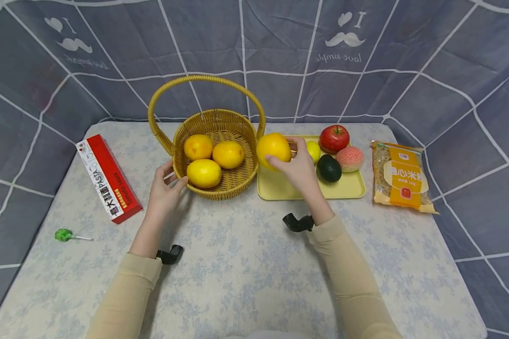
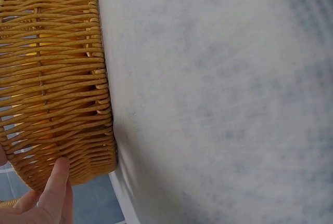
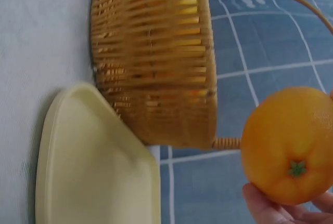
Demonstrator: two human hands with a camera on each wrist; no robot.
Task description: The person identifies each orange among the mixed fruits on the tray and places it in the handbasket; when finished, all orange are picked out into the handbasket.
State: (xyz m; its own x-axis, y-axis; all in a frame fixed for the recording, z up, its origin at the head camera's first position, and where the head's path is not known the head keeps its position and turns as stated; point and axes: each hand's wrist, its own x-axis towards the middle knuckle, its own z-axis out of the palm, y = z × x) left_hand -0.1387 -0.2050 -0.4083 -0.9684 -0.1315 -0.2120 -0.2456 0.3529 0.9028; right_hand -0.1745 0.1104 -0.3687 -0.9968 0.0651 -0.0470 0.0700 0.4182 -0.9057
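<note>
My right hand (image 1: pixel 298 162) holds an orange (image 1: pixel 273 151) between thumb and fingers, above the tray's left end and just right of the basket. In the right wrist view the orange (image 3: pixel 291 146) shows a green star-shaped stem mark. My left hand (image 1: pixel 163 190) grips the near left rim of a woven wicker basket (image 1: pixel 220 192). The left wrist view has its fingers (image 2: pixel 54 185) against the basket's outer wall (image 2: pixel 57 89). Inside the basket lie a lemon (image 1: pixel 204 173) and two yellow-orange fruits, one at the left (image 1: pixel 198 147) and one at the right (image 1: pixel 228 155).
A pale yellow tray (image 1: pixel 275 190) bears an apple (image 1: pixel 334 138), a pink peach-like fruit (image 1: pixel 349 159), a dark green avocado (image 1: pixel 329 168) and a yellow-green fruit (image 1: pixel 313 151). A red-and-white pasta box (image 1: pixel 109 179) and green lollipop (image 1: pixel 63 235) lie left, a grain bag (image 1: pixel 400 176) right.
</note>
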